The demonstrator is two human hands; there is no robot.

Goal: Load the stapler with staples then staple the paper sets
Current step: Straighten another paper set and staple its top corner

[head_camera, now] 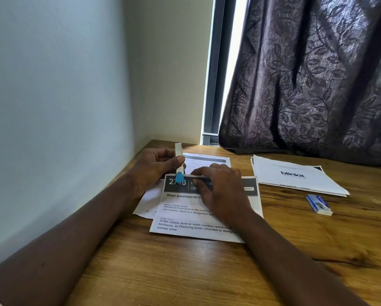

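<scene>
- The person's left grip (156, 168) held a slim white stapler (179, 159) nearly upright, thumb across its front and its blue end down at the top edge of the nearest paper set (185, 219).
- The right grip (220, 188) lay on that set's dark header, fingers spread and pressing it flat.
- More printed sheets (207, 160) showed behind and under this set.
- Another paper set (295, 175), printed "blinkit", lay to the right, apart from the first.
- A small blue staple box (318, 205) sat on the wooden bench (185, 272), just in front of the "blinkit" set.
- A dark leaf-patterned curtain (306, 74) hung behind the bench, and a pale wall (52, 107) stood to the left.
</scene>
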